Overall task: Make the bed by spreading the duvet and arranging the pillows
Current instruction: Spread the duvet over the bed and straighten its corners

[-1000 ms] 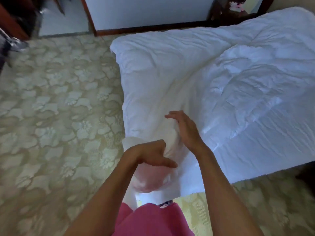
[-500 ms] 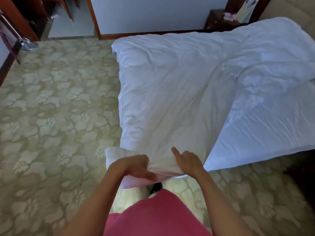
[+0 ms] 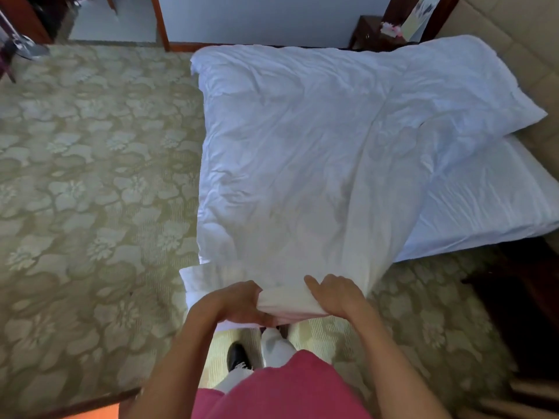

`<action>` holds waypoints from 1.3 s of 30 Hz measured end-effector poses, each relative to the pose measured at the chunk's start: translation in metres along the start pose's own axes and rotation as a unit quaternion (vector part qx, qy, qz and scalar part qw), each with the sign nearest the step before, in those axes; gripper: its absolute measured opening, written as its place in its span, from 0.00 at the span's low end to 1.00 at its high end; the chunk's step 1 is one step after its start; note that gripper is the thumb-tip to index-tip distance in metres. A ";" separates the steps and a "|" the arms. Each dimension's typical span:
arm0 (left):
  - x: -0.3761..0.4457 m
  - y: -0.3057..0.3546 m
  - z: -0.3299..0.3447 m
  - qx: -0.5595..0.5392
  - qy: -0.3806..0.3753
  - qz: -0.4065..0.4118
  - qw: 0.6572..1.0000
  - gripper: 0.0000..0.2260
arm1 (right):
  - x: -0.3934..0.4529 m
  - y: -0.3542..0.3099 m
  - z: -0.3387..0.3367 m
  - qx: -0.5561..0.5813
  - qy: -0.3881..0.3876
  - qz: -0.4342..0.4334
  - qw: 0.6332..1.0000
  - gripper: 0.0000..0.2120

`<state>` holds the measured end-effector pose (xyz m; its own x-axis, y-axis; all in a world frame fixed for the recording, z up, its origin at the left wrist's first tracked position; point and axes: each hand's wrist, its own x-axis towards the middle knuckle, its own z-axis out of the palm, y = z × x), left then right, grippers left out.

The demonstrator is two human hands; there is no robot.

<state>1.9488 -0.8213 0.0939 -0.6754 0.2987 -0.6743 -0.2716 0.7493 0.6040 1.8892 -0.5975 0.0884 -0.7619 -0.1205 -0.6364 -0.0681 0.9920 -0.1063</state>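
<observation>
Standing at the foot of the bed (image 3: 484, 213), the person had hold of the near edge of the white duvet (image 3: 302, 152), which lay skewed across the mattress: its left side ran along the left edge of the bed, its far right corner reached up toward the headboard side, and the right part of the fitted sheet was left bare. It looked soft, puffy and light, the sort of thing that gives no resistance but drags and bunches wherever it is pulled from a single spot, so I judged it best taken at the hem, hands spread toward the two near corners, rather than gathered in the middle. As it was, both hands were close together on the hem. The left hand (image 3: 239, 303) was curled tight round a rolled bunch of the fabric, fingers wrapped under it and thumb on top. The right hand (image 3: 338, 294) gripped the same edge just beside it, fingers folded over the cloth with the forefinger stretched along the top. A loose flap of the near left corner hung off the bed beside the left wrist, over the patterned carpet (image 3: 90, 192). No pillows were plainly in sight from where the view fell, so that part seemed not yet begun.
</observation>
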 end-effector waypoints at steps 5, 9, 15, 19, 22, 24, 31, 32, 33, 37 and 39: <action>-0.027 -0.006 0.031 0.008 0.074 -0.019 0.997 0.16 | -0.021 -0.009 0.014 0.005 -0.002 -0.015 1.000 0.25; -0.043 -0.005 0.064 -0.024 0.109 -0.027 0.993 0.20 | -0.034 0.002 0.018 -0.054 0.000 -0.059 0.997 0.25; -0.046 0.043 0.101 0.029 0.165 -0.034 0.985 0.21 | -0.070 0.064 0.018 -0.163 0.077 -0.222 0.958 0.18; -0.041 0.081 0.149 0.067 0.195 -0.050 0.977 0.20 | -0.091 0.118 0.033 -0.181 0.109 -0.223 0.952 0.20; -0.040 0.102 0.177 0.103 0.226 -0.071 0.966 0.15 | -0.101 0.148 0.041 -0.215 0.122 -0.249 0.936 0.19; -0.045 0.110 0.191 0.118 0.251 -0.081 0.957 0.09 | -0.107 0.159 0.047 -0.205 0.135 -0.259 0.934 0.19; -0.057 0.111 0.207 0.140 0.312 -0.100 0.934 0.08 | -0.124 0.162 0.045 -0.212 0.168 -0.279 0.921 0.18; -0.057 0.111 0.206 0.146 0.316 -0.095 0.933 0.09 | -0.127 0.162 0.045 -0.202 0.174 -0.276 0.924 0.17; -0.058 0.112 0.205 0.152 0.321 -0.090 0.931 0.09 | -0.130 0.161 0.045 -0.191 0.178 -0.266 0.928 0.16; -0.067 0.109 0.200 0.156 0.343 -0.074 0.923 0.09 | -0.142 0.149 0.050 -0.109 0.198 -0.230 0.947 0.12; -0.074 0.100 0.200 0.155 0.349 -0.074 0.921 0.09 | -0.149 0.137 0.050 -0.030 0.201 -0.202 0.958 0.12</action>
<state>2.1089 -0.6506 0.1191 -0.9527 -0.1911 -0.2364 -0.2593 0.9168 0.3036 2.0257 -0.4459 0.1309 -0.8509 -0.4833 -0.2057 -0.4378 0.8690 -0.2307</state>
